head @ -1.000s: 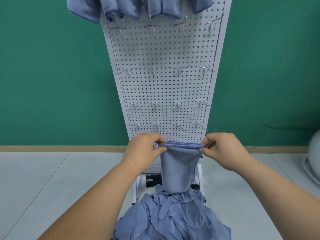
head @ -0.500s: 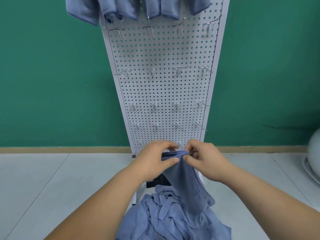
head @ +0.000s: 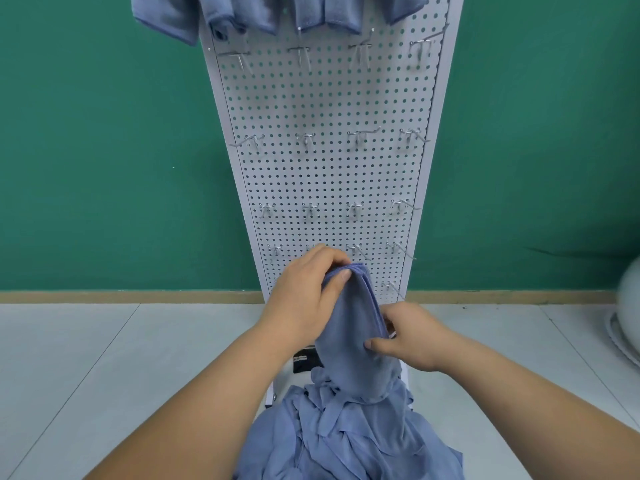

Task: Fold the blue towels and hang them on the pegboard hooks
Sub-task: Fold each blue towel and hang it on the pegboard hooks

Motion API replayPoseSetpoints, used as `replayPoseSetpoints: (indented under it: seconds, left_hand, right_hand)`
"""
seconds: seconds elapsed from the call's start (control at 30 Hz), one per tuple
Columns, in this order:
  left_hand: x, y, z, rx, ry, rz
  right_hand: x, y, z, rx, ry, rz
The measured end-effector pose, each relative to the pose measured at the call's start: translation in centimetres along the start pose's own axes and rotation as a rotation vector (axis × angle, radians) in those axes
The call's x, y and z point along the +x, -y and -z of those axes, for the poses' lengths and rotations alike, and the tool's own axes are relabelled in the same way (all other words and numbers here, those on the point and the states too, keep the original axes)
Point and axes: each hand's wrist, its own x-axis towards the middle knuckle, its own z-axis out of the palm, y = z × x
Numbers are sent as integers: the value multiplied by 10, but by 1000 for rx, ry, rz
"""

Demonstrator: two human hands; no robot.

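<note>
Head view: left hand (head: 304, 301) alone pinches the folded towel (head: 348, 332) at top, right hand (head: 412, 337) slid lower gripping its edge

The one camera, worn on the person's head, is looking forward and down from close behind the left hand (head: 304, 306) and right hand (head: 412, 342), taking in the pegboard (head: 329, 174) standing just beyond them and the floor (head: 104, 375) below them.

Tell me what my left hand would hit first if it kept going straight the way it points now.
Probably the pegboard: the left hand, gripping the top of the folded towel, points up and away at its lower hooks. How far off they are, the picture does not show.
</note>
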Motion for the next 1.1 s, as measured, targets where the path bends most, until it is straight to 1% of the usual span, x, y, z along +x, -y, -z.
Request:
replayPoseSetpoints:
  seconds: [0.1,0.2,0.33,0.43,0.5,0.53,0.7,0.77,0.87,0.9,0.97,1.03,1.1]
  left_hand:
    - [2,6,9,-44,-96,60]
    - [3,24,15,-128,-178,211]
    - [2,48,17,-172,-227,374]
    - [1,62,21,-190,-258,456]
    - [1,68,24,-193,-268,507]
    - [1,69,25,-195,-273,530]
    - [1,70,27,-253,-343,586]
    - [3,70,25,-307,-354,621]
    - [5,70,17,-425,-326,748]
    - [5,70,14,-442,-298,804]
    - [0,74,5,-415,-188,917]
    - [-7,80,-5,-406,-48,1005]
    - [-11,84,-12,-432,47,1050]
  right_hand:
    - [1,-4,0,-132,22,-36]
    - [1,-16,5,-224,65,-94]
    - [-2,-34,15,-241,126,-150]
    - [-2,-45,24,-200,94,-171]
    - [-4,-49,33,-98,44,-171]
    - [-6,-50,38,-3,11,-172]
    - [-17,-44,61,605,-189,-177]
    - [-17,-40,66,783,-281,-170]
    - [-10,-39,66,842,-414,-246]
    - [-7,-39,64,832,-455,-301]
    - [-2,-46,57,782,-511,-451]
    - [0,-52,49,777,-495,-565]
    - [0,-55,41,814,-460,-584]
